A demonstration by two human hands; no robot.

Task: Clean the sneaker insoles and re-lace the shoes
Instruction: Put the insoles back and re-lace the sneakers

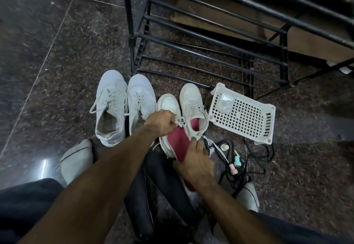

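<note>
A person sitting on a dark stone floor (57,56) is working on a white sneaker (170,108), one of four standing in a row before a black metal rack (201,39). The left hand (159,123) is gripping the sneaker at its laces, fingers curled tight around the tongue area. The right hand (195,163) is holding a red insole (177,144), thumb pressed on its upper face and fingers wrapped beneath; the insole's front end is lying at the sneaker's opening, its heel end trailing back under the palm. Whether that front end is inside the shoe cannot be told. Just beside it to the right, the matching sneaker (192,106) is showing red lining inside. Two larger white sneakers (122,104) are standing to the left, laces loose. A white perforated basket (243,115) is lying tilted at right, near a tangle of black laces (254,159) and small bottles (236,164). Two dark insoles (153,192) are resting between the person's legs.
</note>
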